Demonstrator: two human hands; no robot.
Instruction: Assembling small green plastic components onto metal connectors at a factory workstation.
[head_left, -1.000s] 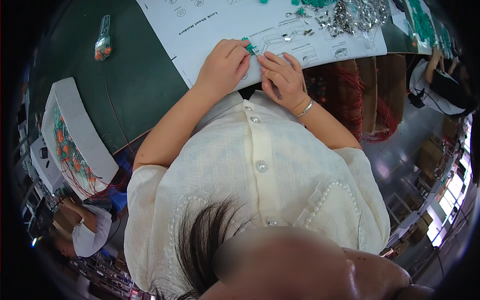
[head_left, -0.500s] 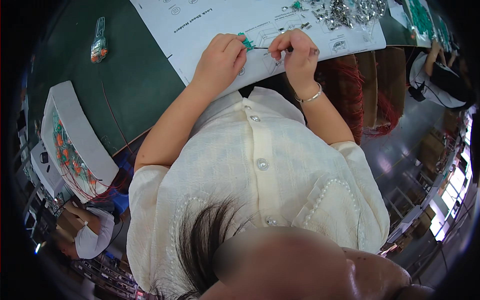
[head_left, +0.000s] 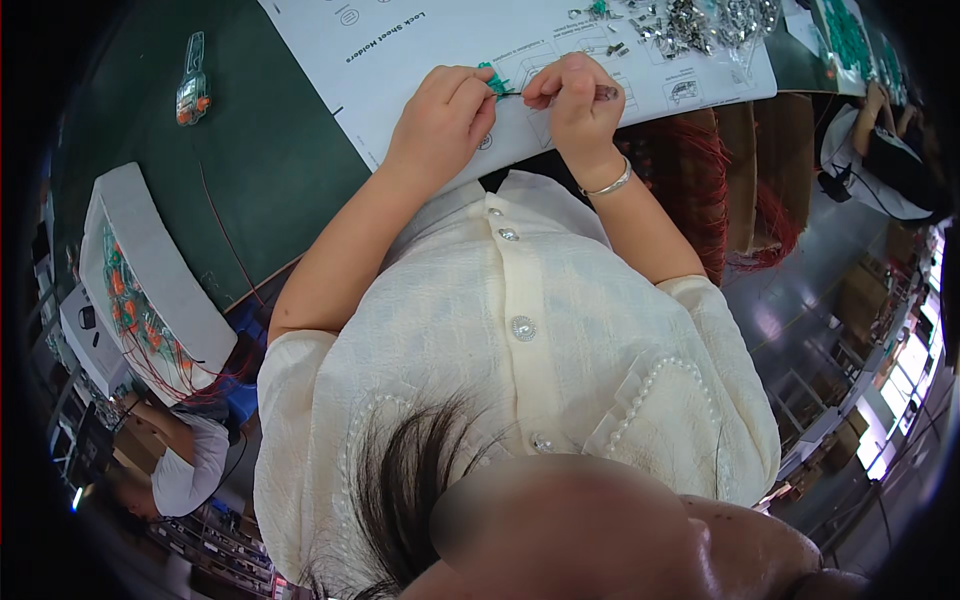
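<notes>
Upper centre of frame: left hand [head_left: 445, 115] is pinching a green part [head_left: 496, 82]; right hand [head_left: 578, 103], gripping a thin tool [head_left: 606, 93], is sitting closer than a moment ago, apparently working the tip in.

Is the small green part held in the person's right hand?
No, the left hand holds the green part, while the right hand grips a thin tool.

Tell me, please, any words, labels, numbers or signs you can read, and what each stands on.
White sheet: a larger dark heading, legible, wording not repeated here.
Same sheet: small captions beside line drawings, too small to read.
Green part in the left hand: no readable text.
</notes>
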